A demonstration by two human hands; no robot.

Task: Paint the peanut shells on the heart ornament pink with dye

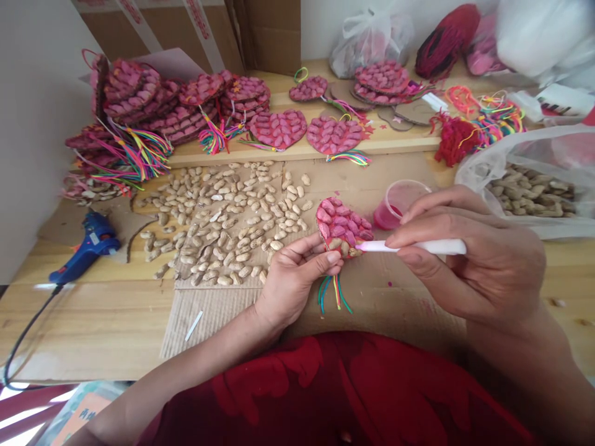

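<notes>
Table and cardboard sit under the cup; a bag of nuts sits right of it. Right hand is just beside the cup, brush grasped between thumb and fingertips. Left hand is left of and nearer than the cup, heart pinched at its lower left edge, thumb on the front.

Heart: held up just left of the cup, tassel hanging below. Most nuts on it are coated pink; a few at the lower point look bare. Brush: tip on those, nearer than the cup.

How to do it well, as judged: load kept light, excess wiped on the cup rim. Gaps between nuts should be worked with the tip. Thumb to be kept off wet nuts, tassel clear of drips.
</notes>
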